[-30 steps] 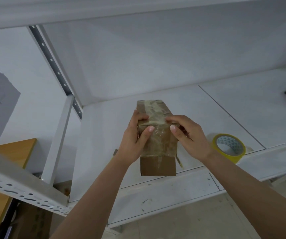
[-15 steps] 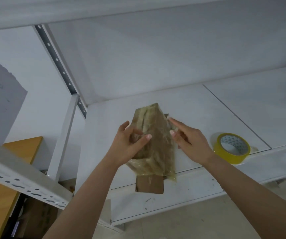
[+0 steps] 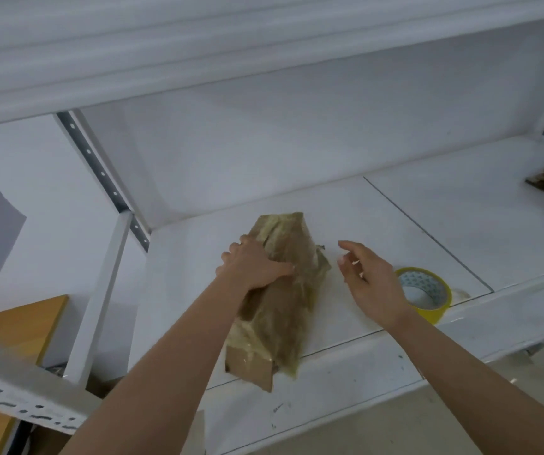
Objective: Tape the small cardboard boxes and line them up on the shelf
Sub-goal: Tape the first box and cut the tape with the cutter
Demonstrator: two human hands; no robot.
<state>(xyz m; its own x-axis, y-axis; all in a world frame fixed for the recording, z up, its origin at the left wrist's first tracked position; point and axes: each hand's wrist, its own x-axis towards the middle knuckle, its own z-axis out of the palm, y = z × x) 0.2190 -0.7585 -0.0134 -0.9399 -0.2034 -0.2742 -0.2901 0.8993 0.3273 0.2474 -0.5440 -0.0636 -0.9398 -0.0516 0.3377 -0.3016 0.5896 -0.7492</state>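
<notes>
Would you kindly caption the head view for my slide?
Left hand grips taped box on shelf; right hand open beside tape roll.

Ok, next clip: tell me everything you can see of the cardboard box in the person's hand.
The cardboard box is small, brown and oblong, much of it covered in wrinkled clear tape that looks glossy, with loose tape hanging at its near end. It lies lengthwise, tilted, over the white shelf; whether it rests on the shelf is unclear. The left hand grips its left side near the far end. The right hand is apart from it, open.
</notes>
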